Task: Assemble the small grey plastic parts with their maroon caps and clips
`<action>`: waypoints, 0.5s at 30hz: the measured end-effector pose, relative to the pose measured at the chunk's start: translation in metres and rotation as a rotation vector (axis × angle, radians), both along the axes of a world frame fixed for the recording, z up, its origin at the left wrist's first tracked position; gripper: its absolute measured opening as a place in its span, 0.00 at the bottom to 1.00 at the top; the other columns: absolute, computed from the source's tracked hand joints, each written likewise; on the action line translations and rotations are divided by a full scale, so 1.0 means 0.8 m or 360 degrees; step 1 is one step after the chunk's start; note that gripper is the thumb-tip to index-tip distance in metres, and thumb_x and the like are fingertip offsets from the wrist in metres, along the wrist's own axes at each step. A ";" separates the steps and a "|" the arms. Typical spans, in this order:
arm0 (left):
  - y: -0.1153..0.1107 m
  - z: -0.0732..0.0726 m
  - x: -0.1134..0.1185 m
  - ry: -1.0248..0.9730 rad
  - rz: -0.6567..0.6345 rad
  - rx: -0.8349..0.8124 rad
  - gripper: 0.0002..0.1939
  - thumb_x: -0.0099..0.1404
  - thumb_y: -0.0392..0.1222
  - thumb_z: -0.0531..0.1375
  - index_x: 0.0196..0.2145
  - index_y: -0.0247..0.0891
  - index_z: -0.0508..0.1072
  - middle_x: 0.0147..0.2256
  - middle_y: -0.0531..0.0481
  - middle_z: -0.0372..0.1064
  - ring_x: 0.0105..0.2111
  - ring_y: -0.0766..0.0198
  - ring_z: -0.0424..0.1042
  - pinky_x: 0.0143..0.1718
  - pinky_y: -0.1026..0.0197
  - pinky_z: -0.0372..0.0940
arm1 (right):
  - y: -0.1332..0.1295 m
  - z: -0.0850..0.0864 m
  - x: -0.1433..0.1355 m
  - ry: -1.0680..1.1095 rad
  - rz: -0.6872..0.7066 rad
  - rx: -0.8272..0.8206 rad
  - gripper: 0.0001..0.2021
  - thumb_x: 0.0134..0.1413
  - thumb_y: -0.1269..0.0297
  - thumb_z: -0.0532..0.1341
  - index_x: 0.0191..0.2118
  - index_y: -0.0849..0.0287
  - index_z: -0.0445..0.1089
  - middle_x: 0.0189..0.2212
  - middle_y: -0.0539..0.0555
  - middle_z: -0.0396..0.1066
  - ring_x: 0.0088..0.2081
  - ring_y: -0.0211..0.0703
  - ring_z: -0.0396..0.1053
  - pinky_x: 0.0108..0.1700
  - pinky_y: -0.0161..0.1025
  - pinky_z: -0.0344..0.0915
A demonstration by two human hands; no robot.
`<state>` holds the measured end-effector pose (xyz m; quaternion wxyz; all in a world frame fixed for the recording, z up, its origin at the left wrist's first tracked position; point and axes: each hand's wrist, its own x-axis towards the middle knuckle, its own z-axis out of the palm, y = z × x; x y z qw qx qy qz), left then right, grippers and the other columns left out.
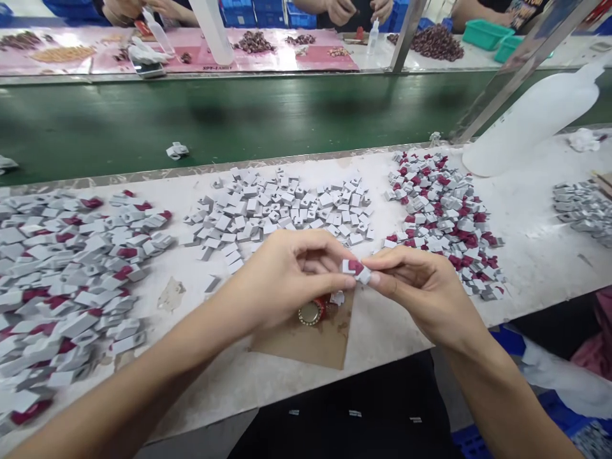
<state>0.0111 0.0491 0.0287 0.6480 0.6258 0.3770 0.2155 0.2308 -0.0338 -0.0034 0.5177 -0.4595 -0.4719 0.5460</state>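
Observation:
Between my two hands is a small grey and dark red plastic piece (pixel 356 269). My left hand (pixel 299 271) pinches its left end with thumb and fingers. The right end is pinched by my right hand (pixel 421 287). Below them a brown cardboard sheet (pixel 301 347) lies on the table, with a metal bottle cap (pixel 310 312) on it. Behind my hands spreads a pile of plain grey pieces (pixel 282 204). Mixed grey and dark red pieces form a pile on the left (pixel 71 274) and another on the right (pixel 444 217).
A large white bottle (pixel 535 118) leans at the back right beside a metal post (pixel 511 76). A green conveyor belt (pixel 287 115) runs behind the table (pixel 382 338). Across it, other people's hands (pixel 340 11) work at a bench with green trays (pixel 486 34).

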 end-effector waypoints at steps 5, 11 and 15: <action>0.077 0.005 0.027 0.0306 -0.0065 0.0552 0.07 0.64 0.40 0.76 0.41 0.43 0.89 0.33 0.47 0.83 0.33 0.57 0.81 0.35 0.57 0.75 | 0.036 0.019 0.054 -0.1158 -0.0361 0.0117 0.16 0.68 0.53 0.75 0.58 0.49 0.87 0.49 0.59 0.88 0.48 0.59 0.85 0.52 0.59 0.84; 0.218 -0.022 0.048 0.0681 0.0674 0.0727 0.10 0.63 0.34 0.76 0.42 0.38 0.85 0.41 0.42 0.83 0.40 0.53 0.80 0.41 0.54 0.73 | 0.097 0.011 0.125 -0.2337 -0.0645 0.0098 0.19 0.65 0.54 0.72 0.54 0.60 0.87 0.51 0.69 0.80 0.60 0.78 0.73 0.62 0.73 0.72; 0.285 -0.044 0.044 0.0832 0.0885 0.0674 0.09 0.66 0.34 0.74 0.43 0.35 0.81 0.44 0.43 0.82 0.41 0.56 0.79 0.44 0.55 0.73 | 0.118 -0.005 0.128 -0.2337 -0.0603 0.0104 0.14 0.65 0.54 0.70 0.45 0.58 0.87 0.47 0.68 0.79 0.57 0.74 0.73 0.57 0.68 0.74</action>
